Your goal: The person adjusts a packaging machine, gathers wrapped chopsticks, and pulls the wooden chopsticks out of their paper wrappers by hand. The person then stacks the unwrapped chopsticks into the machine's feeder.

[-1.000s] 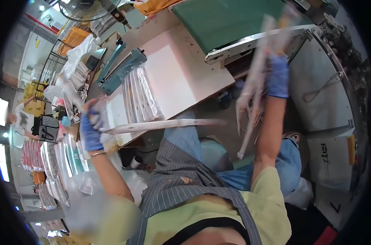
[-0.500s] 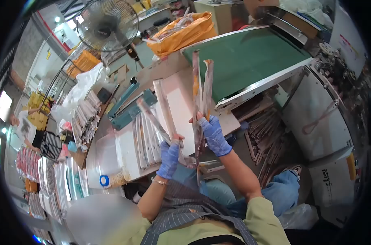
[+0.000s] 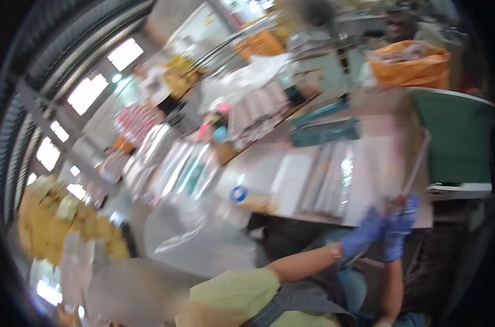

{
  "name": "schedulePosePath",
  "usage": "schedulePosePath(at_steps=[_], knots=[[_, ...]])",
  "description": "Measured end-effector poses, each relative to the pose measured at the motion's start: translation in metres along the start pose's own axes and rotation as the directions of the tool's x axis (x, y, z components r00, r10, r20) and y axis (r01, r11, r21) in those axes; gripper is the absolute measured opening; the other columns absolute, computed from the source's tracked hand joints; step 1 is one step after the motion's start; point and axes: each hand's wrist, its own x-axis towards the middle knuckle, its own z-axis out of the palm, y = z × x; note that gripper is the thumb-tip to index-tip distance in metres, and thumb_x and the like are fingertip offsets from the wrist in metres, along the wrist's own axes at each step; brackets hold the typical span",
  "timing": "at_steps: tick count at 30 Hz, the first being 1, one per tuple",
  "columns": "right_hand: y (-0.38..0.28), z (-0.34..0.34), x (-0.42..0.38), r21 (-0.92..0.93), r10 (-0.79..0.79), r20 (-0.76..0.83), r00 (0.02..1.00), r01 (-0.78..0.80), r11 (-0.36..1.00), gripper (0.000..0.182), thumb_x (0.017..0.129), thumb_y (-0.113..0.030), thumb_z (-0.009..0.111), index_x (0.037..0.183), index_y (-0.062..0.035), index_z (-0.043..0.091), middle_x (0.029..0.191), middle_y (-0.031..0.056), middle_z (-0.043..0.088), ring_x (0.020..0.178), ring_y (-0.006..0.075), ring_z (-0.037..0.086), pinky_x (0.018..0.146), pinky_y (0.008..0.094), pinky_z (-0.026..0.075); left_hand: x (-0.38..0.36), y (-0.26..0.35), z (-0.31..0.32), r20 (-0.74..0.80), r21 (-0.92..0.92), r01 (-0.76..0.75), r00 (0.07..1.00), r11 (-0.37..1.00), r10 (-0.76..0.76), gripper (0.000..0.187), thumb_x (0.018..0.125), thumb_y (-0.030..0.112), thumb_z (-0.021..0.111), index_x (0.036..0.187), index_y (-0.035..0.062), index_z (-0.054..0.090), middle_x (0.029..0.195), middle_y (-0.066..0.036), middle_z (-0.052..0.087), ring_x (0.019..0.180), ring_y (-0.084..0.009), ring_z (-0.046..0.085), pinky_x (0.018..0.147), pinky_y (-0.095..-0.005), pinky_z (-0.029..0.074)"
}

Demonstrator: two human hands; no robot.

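Long clear-wrapped packets (image 3: pixel 392 169): held upright over the white table (image 3: pixel 258 169) edge, lower ends pinched between left hand (image 3: pixel 362 233) and right hand (image 3: pixel 397 231), both blue-gloved and pressed together, seemingly to gather them. Finished packets (image 3: pixel 329 180) are laid flat alongside; detail is blurred.

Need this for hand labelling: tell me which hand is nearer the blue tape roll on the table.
Left. The left hand is on the side toward the blue tape roll, though well apart from it. The right hand is pressed against the left, farther out.
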Motion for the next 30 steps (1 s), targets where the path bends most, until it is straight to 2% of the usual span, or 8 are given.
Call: schedulePosePath(at_steps=[7, 10, 14, 18, 20, 22, 23, 30], knots=[[-0.016, -0.099, 0.101, 0.498, 0.188, -0.027, 0.982, -0.150, 0.854, 0.045, 0.089, -0.031, 0.041, 0.119, 0.0033, 0.042, 0.111, 0.0139, 0.051, 0.100, 0.0221, 0.051, 0.084, 0.0315, 0.042, 0.008, 0.055, 0.099, -0.049, -0.324, -0.351, 0.933, 0.878, 0.355, 0.042, 0.089, 0.026, 0.043, 0.121, -0.0005, 0.040, 0.115, -0.010, 0.047, 0.106, -0.0174, 0.043, 0.090, -0.0286, 0.035], [0.012, -0.136, 0.114, 0.522, 0.251, -0.019, 0.968, -0.204, 0.828, 0.034, 0.092, -0.017, 0.038, 0.120, 0.0004, 0.042, 0.118, 0.0144, 0.048, 0.108, 0.0244, 0.048, 0.091, 0.0341, 0.039, 0.020, 0.071, 0.102, 0.378, -0.519, -0.186, 0.825, 0.834, 0.420, 0.042, 0.087, 0.029, 0.047, 0.118, 0.0000, 0.044, 0.109, -0.008, 0.051, 0.101, -0.0156, 0.045, 0.088, -0.0274, 0.037], [0.032, -0.174, 0.130, 0.491, 0.020, 0.065, 0.998, -0.049, 0.870, 0.036, 0.092, -0.015, 0.036, 0.124, 0.0020, 0.036, 0.125, 0.0148, 0.042, 0.110, 0.0239, 0.046, 0.094, 0.0312, 0.037, -0.018, 0.099, 0.036, 0.701, -0.243, 0.305, 0.712, 0.921, -0.051, 0.039, 0.081, 0.039, 0.054, 0.102, 0.0059, 0.051, 0.069, 0.002, 0.050, 0.063, -0.0047, 0.048, 0.049, -0.0181, 0.038], [0.082, -0.169, 0.116, 0.469, 0.062, 0.409, 0.910, -0.268, 0.841, 0.053, 0.089, -0.042, 0.038, 0.125, -0.0031, 0.037, 0.122, 0.0109, 0.042, 0.117, 0.0237, 0.037, 0.098, 0.0343, 0.030, -0.039, 0.057, 0.011, 0.534, -0.125, 0.436, 0.787, 0.891, -0.310, 0.034, 0.080, 0.039, 0.057, 0.096, 0.0108, 0.049, 0.056, 0.002, 0.046, 0.037, -0.0043, 0.039, 0.031, -0.0169, 0.029], [0.086, -0.154, 0.096, 0.597, 0.138, 0.438, 0.888, -0.402, 0.694, 0.051, 0.090, -0.044, 0.036, 0.124, -0.0065, 0.040, 0.123, 0.0087, 0.042, 0.115, 0.0227, 0.039, 0.098, 0.0344, 0.030, -0.034, 0.064, -0.012, 0.549, -0.012, 0.443, 0.752, 0.897, -0.364, 0.032, 0.080, 0.038, 0.058, 0.094, 0.0114, 0.049, 0.056, 0.002, 0.045, 0.038, -0.0036, 0.039, 0.032, -0.0166, 0.029], [0.070, -0.140, 0.095, 0.831, 0.190, 0.520, 0.833, -0.545, 0.114, 0.048, 0.090, -0.043, 0.036, 0.122, -0.0073, 0.042, 0.122, 0.0077, 0.043, 0.112, 0.0214, 0.041, 0.095, 0.0331, 0.033, -0.026, 0.044, -0.022, 0.562, -0.016, 0.334, 0.783, 0.943, -0.267, 0.030, 0.080, 0.039, 0.058, 0.087, 0.0101, 0.052, 0.058, 0.003, 0.045, 0.044, -0.0033, 0.041, 0.039, -0.0174, 0.033], [0.055, -0.135, 0.099, 0.855, 0.135, 0.508, 0.851, -0.517, 0.044, 0.044, 0.089, -0.037, 0.044, 0.121, -0.0067, 0.044, 0.116, 0.0048, 0.046, 0.102, 0.0164, 0.046, 0.088, 0.0279, 0.037, -0.028, 0.052, -0.021, 0.506, -0.003, 0.281, 0.828, 0.960, -0.241, 0.031, 0.080, 0.039, 0.058, 0.083, 0.0093, 0.052, 0.057, 0.004, 0.045, 0.044, -0.0036, 0.040, 0.039, -0.0182, 0.033], [0.045, -0.166, 0.120, 0.723, 0.101, 0.346, 0.933, -0.333, 0.605, 0.025, 0.086, -0.019, 0.053, 0.106, -0.0037, 0.049, 0.094, 0.0009, 0.049, 0.079, 0.0067, 0.046, 0.068, 0.0175, 0.038, -0.019, 0.064, -0.023, 0.572, 0.082, 0.240, 0.783, 0.967, -0.243, 0.039, 0.080, 0.044, 0.057, 0.070, 0.0067, 0.053, 0.054, 0.001, 0.045, 0.045, -0.0058, 0.042, 0.041, -0.0202, 0.034]])
